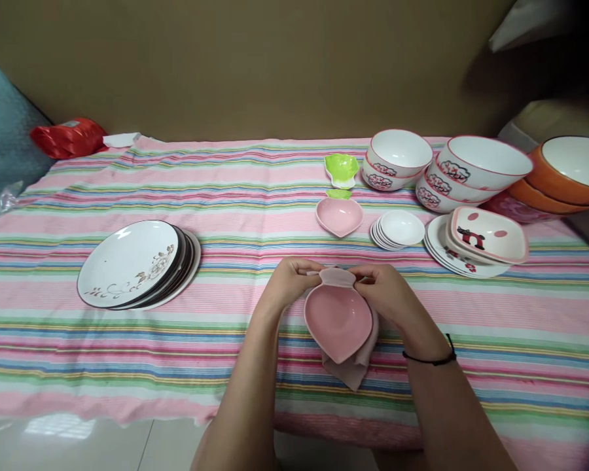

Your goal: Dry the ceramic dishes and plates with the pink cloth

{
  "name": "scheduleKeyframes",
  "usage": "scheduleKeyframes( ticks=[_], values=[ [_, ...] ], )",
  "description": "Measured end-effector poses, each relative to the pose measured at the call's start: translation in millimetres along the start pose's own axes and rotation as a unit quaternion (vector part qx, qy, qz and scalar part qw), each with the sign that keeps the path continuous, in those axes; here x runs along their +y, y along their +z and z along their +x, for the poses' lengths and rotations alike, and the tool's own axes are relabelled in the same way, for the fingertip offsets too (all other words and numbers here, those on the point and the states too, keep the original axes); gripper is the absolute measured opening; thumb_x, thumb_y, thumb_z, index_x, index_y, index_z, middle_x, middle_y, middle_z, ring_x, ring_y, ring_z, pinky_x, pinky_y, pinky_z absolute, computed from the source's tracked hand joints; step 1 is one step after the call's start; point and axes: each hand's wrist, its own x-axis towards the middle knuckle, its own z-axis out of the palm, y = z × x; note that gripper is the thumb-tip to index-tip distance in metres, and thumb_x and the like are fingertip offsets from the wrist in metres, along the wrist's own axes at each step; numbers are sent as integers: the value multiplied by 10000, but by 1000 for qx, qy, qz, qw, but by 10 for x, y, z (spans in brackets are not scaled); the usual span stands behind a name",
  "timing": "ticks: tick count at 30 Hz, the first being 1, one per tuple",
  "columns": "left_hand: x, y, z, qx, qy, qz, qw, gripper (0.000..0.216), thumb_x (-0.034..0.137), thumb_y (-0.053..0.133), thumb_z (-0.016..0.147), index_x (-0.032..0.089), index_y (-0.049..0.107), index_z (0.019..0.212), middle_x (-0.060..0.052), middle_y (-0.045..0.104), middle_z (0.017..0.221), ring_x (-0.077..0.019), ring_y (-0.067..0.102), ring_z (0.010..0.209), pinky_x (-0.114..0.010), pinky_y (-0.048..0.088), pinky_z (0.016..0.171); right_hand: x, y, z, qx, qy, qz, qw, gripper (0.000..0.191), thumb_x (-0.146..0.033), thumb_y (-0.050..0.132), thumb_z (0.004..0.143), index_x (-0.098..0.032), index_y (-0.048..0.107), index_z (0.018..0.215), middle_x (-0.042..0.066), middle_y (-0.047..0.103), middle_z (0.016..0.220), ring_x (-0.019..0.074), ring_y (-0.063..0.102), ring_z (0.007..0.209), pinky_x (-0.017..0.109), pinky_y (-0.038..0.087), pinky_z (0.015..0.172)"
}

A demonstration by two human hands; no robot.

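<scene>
A pink peach-shaped dish is held near the table's front edge, hollow side up and its point toward me. A dull pink cloth lies behind and under it, its corner hanging below the point. My left hand pinches the left side of the dish's narrow top, and my right hand pinches the right side. Pale pink material covers or forms that top; I cannot tell whether it is cloth or dish. Beyond my hands sit a second pink dish with a green leaf and a green dish.
Stacked plates stand at left. To the right are small white dishes, white bowls, larger bowls, orange bowls, and a square bowl on white plates. A red roll lies at the far left.
</scene>
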Motion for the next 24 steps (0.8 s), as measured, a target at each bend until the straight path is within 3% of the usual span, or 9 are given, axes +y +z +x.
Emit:
scheduleKeyframes(
  ticks=[11, 15, 17, 20, 24],
  values=[
    [45, 35, -23, 6, 13, 17, 1000, 213, 260, 753, 642, 163, 785, 829, -47, 739, 787, -189, 644, 744, -283, 485, 687, -4, 6, -6, -1, 13, 23, 1000, 276, -199, 557, 659, -184, 764, 841, 33, 754, 807, 214, 669, 793, 280, 468, 648],
    [49, 11, -7, -4, 69, 84, 994, 145, 242, 710, 692, 185, 785, 803, -56, 718, 859, -195, 641, 806, -274, 484, 695, -43, 3, -23, 24, 22, 41, 999, 196, -226, 600, 596, -178, 702, 756, 33, 732, 728, 201, 657, 691, 274, 457, 597],
    [50, 5, 3, 18, 114, 134, 984, 112, 210, 701, 691, 209, 785, 765, -52, 677, 883, -183, 619, 837, -260, 474, 702, -63, -3, -29, 34, 16, 29, 999, 151, -250, 600, 591, -184, 682, 698, 34, 717, 697, 199, 645, 678, 280, 449, 599],
    [68, 11, -1, 60, 146, 211, 965, 142, 183, 673, 707, 238, 792, 763, -35, 601, 772, -153, 560, 764, -244, 430, 653, -82, -14, -33, 67, 9, -35, 997, 134, -258, 592, 579, -190, 692, 637, 18, 673, 609, 184, 594, 609, 284, 404, 564],
    [121, 16, -45, 33, 131, 238, 962, 201, 189, 637, 737, 244, 797, 847, 1, 548, 616, -127, 474, 624, -237, 354, 571, -100, -21, -55, 67, -7, -26, 997, 139, -269, 604, 603, -202, 720, 640, 24, 703, 642, 203, 623, 650, 298, 428, 596]
  ],
)
